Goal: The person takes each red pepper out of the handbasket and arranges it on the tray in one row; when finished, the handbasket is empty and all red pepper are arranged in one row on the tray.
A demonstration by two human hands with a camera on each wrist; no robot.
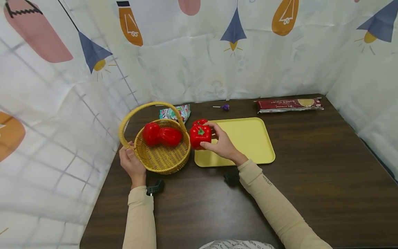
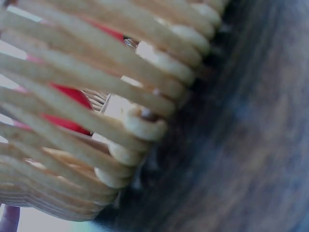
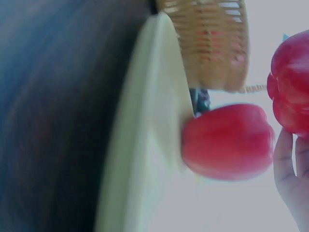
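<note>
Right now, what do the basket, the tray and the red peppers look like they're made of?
Basket: woven strands with a slight sheen, maybe wicker or plastic; gaps show between them.
Tray: probably smooth plastic, one even yellow with rounded corners.
Red peppers: glossy, with bright highlights on even red skin. They might be plastic toys, but real peppers can shine too.

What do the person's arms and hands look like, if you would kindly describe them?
The left hand and right hand are bare, without gloves. The left sleeve and right sleeve are beige; the right bears small dark lettering. A black device sits at the left wrist.
</note>
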